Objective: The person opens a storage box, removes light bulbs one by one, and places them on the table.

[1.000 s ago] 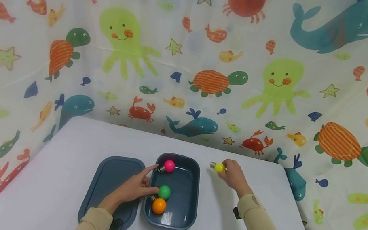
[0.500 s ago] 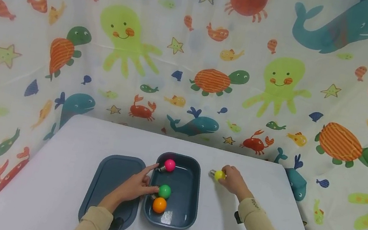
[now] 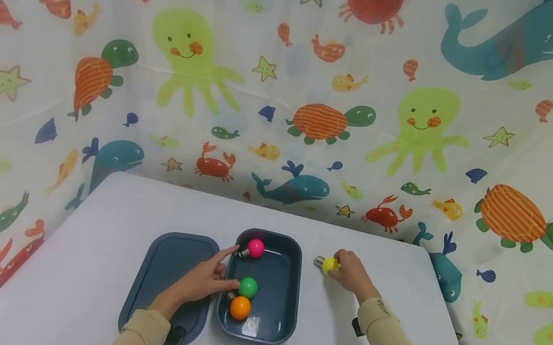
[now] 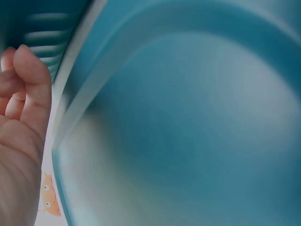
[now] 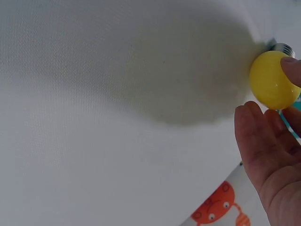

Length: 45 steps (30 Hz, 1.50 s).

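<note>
My right hand (image 3: 352, 272) holds a yellow light bulb (image 3: 330, 265) by its round globe, right of the tray, with its metal screw base pointing left. In the right wrist view the thumb lies on the yellow globe (image 5: 272, 81) and the fingers are below it. My left hand (image 3: 202, 278) rests at the left rim of a dark blue-grey tray (image 3: 275, 339). Its index finger reaches to the base of a pink bulb (image 3: 256, 248), and its thumb to a green bulb (image 3: 248, 287). Below the green one, an orange bulb (image 3: 239, 308) lies in the tray.
A flat blue-grey lid (image 3: 172, 259) lies left of the tray, partly under the left forearm. Both stand on a white table (image 3: 94, 264). Behind the table hangs a curtain (image 3: 269, 153) printed with sea animals.
My right hand has come down slightly toward the front with the yellow bulb, then almost stopped. The left hand and the bulbs in the tray stay in place.
</note>
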Each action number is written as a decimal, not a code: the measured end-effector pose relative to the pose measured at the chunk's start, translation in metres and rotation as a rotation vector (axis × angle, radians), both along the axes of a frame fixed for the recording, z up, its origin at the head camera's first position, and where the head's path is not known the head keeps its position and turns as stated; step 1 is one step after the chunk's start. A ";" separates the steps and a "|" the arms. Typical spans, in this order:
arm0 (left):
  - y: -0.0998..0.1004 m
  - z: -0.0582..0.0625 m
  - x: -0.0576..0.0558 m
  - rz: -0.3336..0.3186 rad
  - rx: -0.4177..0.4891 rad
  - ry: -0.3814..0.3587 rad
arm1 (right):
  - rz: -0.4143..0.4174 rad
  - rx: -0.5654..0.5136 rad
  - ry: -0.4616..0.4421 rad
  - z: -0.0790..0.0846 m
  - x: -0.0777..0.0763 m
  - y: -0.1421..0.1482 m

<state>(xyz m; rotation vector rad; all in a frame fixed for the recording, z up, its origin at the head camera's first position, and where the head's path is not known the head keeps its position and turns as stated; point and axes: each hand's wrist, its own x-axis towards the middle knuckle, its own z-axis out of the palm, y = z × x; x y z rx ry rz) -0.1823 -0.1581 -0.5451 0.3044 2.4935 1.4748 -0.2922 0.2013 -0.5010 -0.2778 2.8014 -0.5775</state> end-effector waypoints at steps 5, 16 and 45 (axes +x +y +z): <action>0.000 0.001 0.000 0.003 0.000 -0.002 | 0.007 0.018 0.000 0.004 0.000 0.001; 0.001 0.002 0.001 0.004 -0.008 -0.008 | 0.065 0.010 0.061 0.019 -0.009 -0.004; 0.001 0.000 -0.001 -0.002 -0.005 0.004 | 0.289 -0.053 0.212 0.058 0.001 -0.069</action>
